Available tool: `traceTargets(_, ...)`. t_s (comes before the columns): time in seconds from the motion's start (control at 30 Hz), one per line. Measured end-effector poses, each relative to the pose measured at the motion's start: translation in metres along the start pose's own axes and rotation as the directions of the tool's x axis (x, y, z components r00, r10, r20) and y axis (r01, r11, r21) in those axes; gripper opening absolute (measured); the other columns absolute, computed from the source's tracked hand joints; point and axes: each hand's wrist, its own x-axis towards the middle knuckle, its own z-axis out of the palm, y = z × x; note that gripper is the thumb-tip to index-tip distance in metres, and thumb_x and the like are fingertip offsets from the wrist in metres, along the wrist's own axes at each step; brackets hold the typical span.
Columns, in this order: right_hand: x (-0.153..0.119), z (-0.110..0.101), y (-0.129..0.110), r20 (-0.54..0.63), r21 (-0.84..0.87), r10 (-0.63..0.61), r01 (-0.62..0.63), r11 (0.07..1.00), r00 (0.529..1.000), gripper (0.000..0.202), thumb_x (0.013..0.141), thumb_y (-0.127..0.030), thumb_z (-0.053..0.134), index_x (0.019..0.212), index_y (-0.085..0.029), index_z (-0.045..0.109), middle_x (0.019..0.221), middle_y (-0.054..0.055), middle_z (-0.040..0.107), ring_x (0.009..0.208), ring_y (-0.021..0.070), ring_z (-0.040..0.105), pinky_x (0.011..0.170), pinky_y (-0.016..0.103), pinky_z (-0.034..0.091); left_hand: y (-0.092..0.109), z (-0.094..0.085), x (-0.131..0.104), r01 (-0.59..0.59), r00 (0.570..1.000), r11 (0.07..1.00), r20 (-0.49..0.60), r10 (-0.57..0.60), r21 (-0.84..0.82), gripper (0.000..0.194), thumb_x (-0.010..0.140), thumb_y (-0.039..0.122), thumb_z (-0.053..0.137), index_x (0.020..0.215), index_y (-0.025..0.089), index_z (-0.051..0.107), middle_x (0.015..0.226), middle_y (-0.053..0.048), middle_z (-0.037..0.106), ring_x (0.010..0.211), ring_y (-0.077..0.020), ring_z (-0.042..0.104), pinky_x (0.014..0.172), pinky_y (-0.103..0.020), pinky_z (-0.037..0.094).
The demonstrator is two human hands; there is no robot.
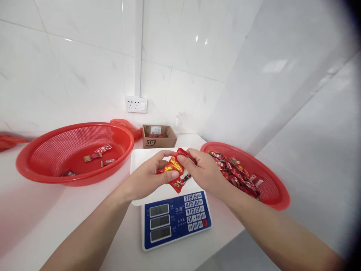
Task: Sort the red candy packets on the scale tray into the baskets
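Note:
Between my two hands is a small red snack packet (177,167) with yellow lettering, held above the white pan of a digital scale (176,220). My left hand (152,174) grips its left side, thumb across the front. On the packet's upper right, my right hand (204,169) pinches with the thumb on top; the fingers behind are partly hidden. The scale's blue panel has number keys and three small displays. Just right of my right hand stands a red basket (275,188) heaped with several similar small packets (239,173).
A large red perforated basket (34,165) with a few packets (108,162) stands at left. Behind the scale are a cardboard box (160,142) and a red plastic bag (129,128). A wall socket (136,104) sits above. The table edge runs along the lower right.

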Motion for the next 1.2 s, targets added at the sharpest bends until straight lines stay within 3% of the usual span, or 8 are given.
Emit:
traceTargets(0.13,0.002,-0.002,0.0,0.079,0.145,0.062,-0.073,0.987,0.995,0.042,0.087,-0.06,0.048,0.075,-0.02,0.054,0.067,-0.001,0.053,0.061,0.0133,0.049,0.055,0.026,0.039,0.001,0.002,0.0,-0.043,0.996,0.999,-0.076,0.042,-0.021,0.039,0.085,0.035,0.066,0.117,0.021,0.048,0.083,-0.001,0.065,0.079,-0.0196,0.064,0.077,-0.037,0.049)
traceTargets(0.27,0.001,-0.004,0.003,0.118,0.196,0.082,-0.104,0.975,0.99,0.049,0.088,-0.066,0.044,0.075,-0.02,0.055,0.063,-0.002,0.051,0.054,0.0121,0.047,0.05,0.025,0.039,0.0,0.002,0.001,-0.044,0.997,0.998,-0.065,0.041,-0.042,0.038,0.084,0.031,0.067,0.116,0.021,0.048,0.084,-0.001,0.067,0.079,-0.0182,0.065,0.075,-0.034,0.05)
traceTargets(0.43,-0.001,-0.004,0.006,0.069,0.233,0.102,-0.115,0.966,0.992,0.048,0.088,-0.064,0.047,0.072,-0.02,0.056,0.059,-0.003,0.049,0.051,0.0109,0.044,0.047,0.024,0.037,0.0,0.002,0.002,-0.004,0.999,0.999,-0.045,0.002,-0.039,0.041,0.081,0.036,0.07,0.116,0.022,0.052,0.093,-0.004,0.07,0.086,-0.0203,0.066,0.077,-0.034,0.05)
traceTargets(0.6,0.0,-0.002,0.005,0.013,0.319,0.167,-0.162,0.934,0.986,0.05,0.086,-0.067,0.046,0.074,-0.019,0.053,0.057,-0.003,0.048,0.048,0.0101,0.044,0.044,0.023,0.036,0.0,0.001,0.003,0.004,1.0,0.988,-0.012,-0.002,0.156,0.028,0.082,0.044,0.067,0.089,0.017,0.065,0.088,-0.004,0.069,0.085,-0.0217,0.062,0.075,-0.033,0.047)
traceTargets(0.77,-0.002,-0.008,0.004,0.154,0.346,0.195,-0.238,0.908,0.969,0.048,0.077,-0.065,0.063,0.081,-0.018,0.058,0.063,-0.002,0.056,0.052,0.0105,0.048,0.047,0.023,0.039,-0.004,-0.004,0.004,-0.035,0.997,0.995,-0.064,0.041,0.091,0.035,0.086,0.047,0.061,0.102,0.016,0.067,0.095,-0.006,0.07,0.085,-0.0197,0.06,0.075,-0.032,0.047)
traceTargets(0.9,-0.004,-0.01,0.008,0.246,0.285,0.18,-0.248,0.926,0.953,0.041,0.076,-0.056,0.068,0.083,-0.017,0.062,0.059,-0.004,0.051,0.051,0.0096,0.045,0.046,0.022,0.038,-0.007,-0.004,0.006,-0.059,0.988,0.997,-0.14,0.066,0.054,0.038,0.086,0.049,0.061,0.107,0.017,0.066,0.099,-0.007,0.069,0.085,-0.0187,0.059,0.07,-0.029,0.047)
traceTargets(1.07,-0.006,-0.005,0.012,0.3,0.402,0.16,-0.277,0.873,0.94,0.044,0.073,-0.057,0.071,0.086,-0.016,0.064,0.063,-0.002,0.056,0.053,0.0095,0.049,0.046,0.021,0.039,-0.004,0.002,0.005,-0.104,0.974,0.979,-0.18,0.135,0.174,0.034,0.09,0.047,0.054,0.1,0.016,0.063,0.086,-0.004,0.064,0.075,-0.0165,0.055,0.067,-0.03,0.047)
traceTargets(1.2,-0.012,-0.005,0.008,0.335,0.424,0.157,-0.298,0.855,0.929,0.047,0.073,-0.059,0.07,0.089,-0.015,0.067,0.071,0.001,0.061,0.059,0.0109,0.054,0.048,0.022,0.041,0.002,0.003,-0.001,-0.136,0.974,0.951,-0.135,0.179,0.278,0.025,0.094,0.04,0.047,0.094,0.017,0.058,0.084,-0.003,0.061,0.075,-0.0157,0.053,0.067,-0.029,0.046)
